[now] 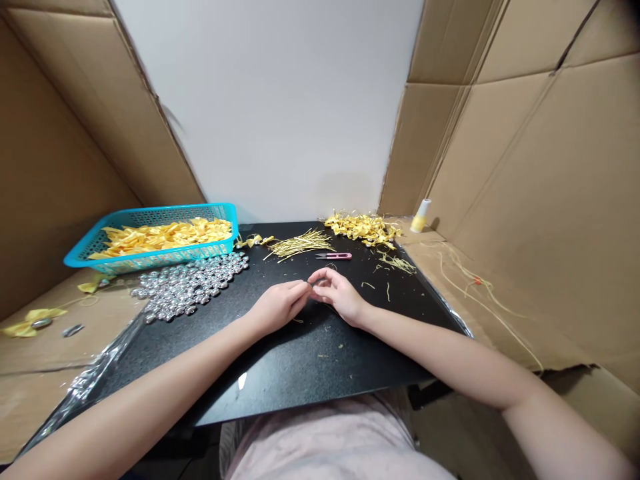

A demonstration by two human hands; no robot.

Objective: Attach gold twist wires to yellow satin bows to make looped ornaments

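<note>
My left hand (278, 305) and my right hand (336, 293) meet at the middle of the black table (310, 353), fingertips pinched together on something too small to make out. Both hands rest on the tabletop. A heap of silver beads (190, 285) lies to the left of my left hand. Just beyond my hands lie pink thread snips (333, 255) and a bundle of gold wire ties (299, 244).
A turquoise basket (150, 217) holds yellow ribbon bows at the back left. Finished yellow bows (363, 227) are piled at the back right, beside a small yellow-and-white bottle (421, 216). Cardboard walls stand on both sides. Loose bows and beads lie on cardboard at far left.
</note>
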